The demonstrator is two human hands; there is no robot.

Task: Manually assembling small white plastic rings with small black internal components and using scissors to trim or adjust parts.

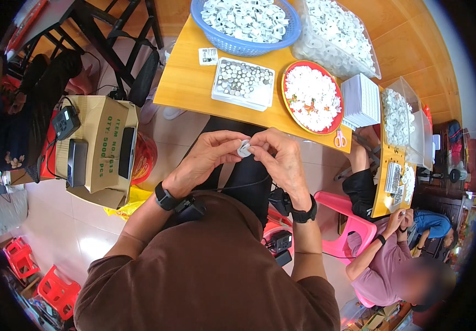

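I see my left hand (207, 156) and my right hand (279, 157) meeting in front of my lap, below the near edge of the yellow table (188, 83); both pinch a small white round part (244, 148) between fingertips, the left from the left side, the right from the right and above; the part hangs in the air, clear of the table edge, with open room beneath it down to my dark trousers. Each wrist carries a black band with a cable.

On the table, near the edge, sits a white rectangular tray (243, 83) filled with rows of small dull metal discs; just to its right lies a red round plate (312, 96) heaped with small white plastic pieces, its rim close to the table's front edge; a blue woven-look basket (246, 44) stands behind the tray, full of white parts; a clear plastic bag (337, 36) of white rings lies behind the plate; a stack of white trays (361, 100) stands at the right corner, and red-handled scissors (340, 139) rest by the front edge.

To my left an open cardboard box (101, 149) stands on the pale glossy tiled floor, with free floor around it; to my right a co-worker (384, 259) sits on a pink plastic chair (353, 226), close to my right elbow.
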